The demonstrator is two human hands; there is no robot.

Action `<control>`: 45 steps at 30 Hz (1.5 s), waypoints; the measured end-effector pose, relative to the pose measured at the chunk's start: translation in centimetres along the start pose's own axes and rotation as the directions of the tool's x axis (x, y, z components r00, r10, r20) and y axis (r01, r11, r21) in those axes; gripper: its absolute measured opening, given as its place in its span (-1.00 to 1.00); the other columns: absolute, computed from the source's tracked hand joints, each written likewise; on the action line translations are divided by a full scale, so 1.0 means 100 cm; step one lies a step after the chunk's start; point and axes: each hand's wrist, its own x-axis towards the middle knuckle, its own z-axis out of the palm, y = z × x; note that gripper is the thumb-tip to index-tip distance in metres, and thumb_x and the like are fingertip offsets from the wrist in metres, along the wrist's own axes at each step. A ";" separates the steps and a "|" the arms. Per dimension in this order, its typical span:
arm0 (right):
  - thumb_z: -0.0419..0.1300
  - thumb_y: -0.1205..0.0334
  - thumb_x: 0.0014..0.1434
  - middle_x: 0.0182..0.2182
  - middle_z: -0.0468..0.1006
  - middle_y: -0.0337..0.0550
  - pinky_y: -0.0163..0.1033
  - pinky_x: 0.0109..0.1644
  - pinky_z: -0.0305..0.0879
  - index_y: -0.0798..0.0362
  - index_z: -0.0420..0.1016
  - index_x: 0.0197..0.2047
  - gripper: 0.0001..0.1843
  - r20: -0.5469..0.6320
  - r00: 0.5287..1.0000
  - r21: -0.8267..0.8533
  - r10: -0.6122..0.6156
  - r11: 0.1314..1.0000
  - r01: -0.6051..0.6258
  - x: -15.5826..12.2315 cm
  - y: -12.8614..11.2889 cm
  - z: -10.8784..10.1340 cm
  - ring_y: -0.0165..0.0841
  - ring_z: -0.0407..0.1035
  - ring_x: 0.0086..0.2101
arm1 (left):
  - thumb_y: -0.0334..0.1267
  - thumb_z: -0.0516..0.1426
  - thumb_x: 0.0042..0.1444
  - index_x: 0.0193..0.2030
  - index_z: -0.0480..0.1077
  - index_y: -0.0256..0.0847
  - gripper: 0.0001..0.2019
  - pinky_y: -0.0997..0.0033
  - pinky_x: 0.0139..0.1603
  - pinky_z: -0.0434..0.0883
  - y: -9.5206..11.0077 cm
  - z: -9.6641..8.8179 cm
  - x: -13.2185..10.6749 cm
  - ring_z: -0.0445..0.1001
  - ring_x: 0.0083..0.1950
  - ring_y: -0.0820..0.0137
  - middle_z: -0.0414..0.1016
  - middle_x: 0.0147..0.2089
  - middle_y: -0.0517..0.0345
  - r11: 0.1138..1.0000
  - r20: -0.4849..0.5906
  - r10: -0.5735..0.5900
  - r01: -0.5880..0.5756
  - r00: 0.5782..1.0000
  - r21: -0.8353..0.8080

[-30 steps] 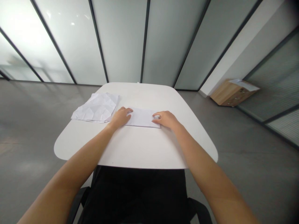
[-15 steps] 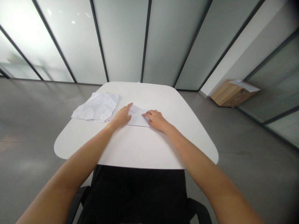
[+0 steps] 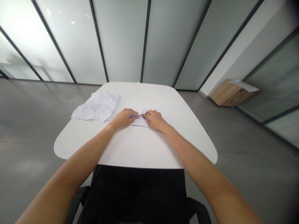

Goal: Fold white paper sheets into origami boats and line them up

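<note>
A folded sheet of white paper point(image 3: 140, 121) lies on the table in front of me, its near edge straight and its far part turned up in a narrow fold. My left hand point(image 3: 125, 118) is closed on the paper's left end, with thumb and fingers meeting at the fold. At the right end, my right hand point(image 3: 154, 119) pinches the same fold between thumb and fingertips. Both hands partly cover the paper, so its ends are hidden. Left of my left hand rests a stack of creased white paper point(image 3: 97, 105).
The white table point(image 3: 140, 149) has rounded corners. Behind it stands a frosted glass wall point(image 3: 121, 40) with dark frames. A wooden cabinet point(image 3: 230, 93) with papers on top is on the grey floor at the right.
My left hand has drawn its spread fingers in and closed on the paper. The paper's far part is now turned over toward me. My right hand has hardly moved.
</note>
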 end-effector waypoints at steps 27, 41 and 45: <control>0.07 0.39 0.44 0.33 0.46 -0.08 0.10 0.28 0.23 -0.31 0.46 0.44 -0.38 -0.038 0.999 -0.037 0.017 0.999 -0.018 -0.001 0.002 -0.001 -0.03 0.28 0.24 | -0.33 0.13 0.29 -0.02 0.70 -0.09 -0.71 0.14 0.17 0.51 0.021 -0.008 0.007 0.57 0.06 0.12 0.69 0.02 0.03 0.942 -0.044 -0.026 0.039 0.999 0.334; 0.16 -0.04 0.46 0.45 0.34 0.23 0.22 0.42 0.16 0.11 0.07 0.62 -0.19 -0.097 0.969 0.040 0.229 0.973 -0.226 0.004 0.020 0.007 0.14 0.21 0.38 | -0.22 0.14 0.34 0.14 0.49 -0.13 -0.72 0.04 0.33 0.45 0.016 0.016 0.010 0.53 0.25 0.11 0.64 0.12 0.00 0.969 -0.022 0.079 -0.071 0.997 0.237; 0.26 -0.22 0.36 0.39 0.41 0.34 0.20 0.44 0.14 0.18 -0.08 0.63 0.06 -0.089 0.941 0.057 0.327 0.945 -0.323 0.004 0.035 0.009 0.15 0.26 0.38 | -0.12 0.16 0.34 0.10 0.49 -0.13 -0.73 0.00 0.33 0.44 0.017 0.014 0.009 0.52 0.26 0.07 0.64 0.15 -0.01 0.971 -0.020 0.062 -0.056 0.998 0.232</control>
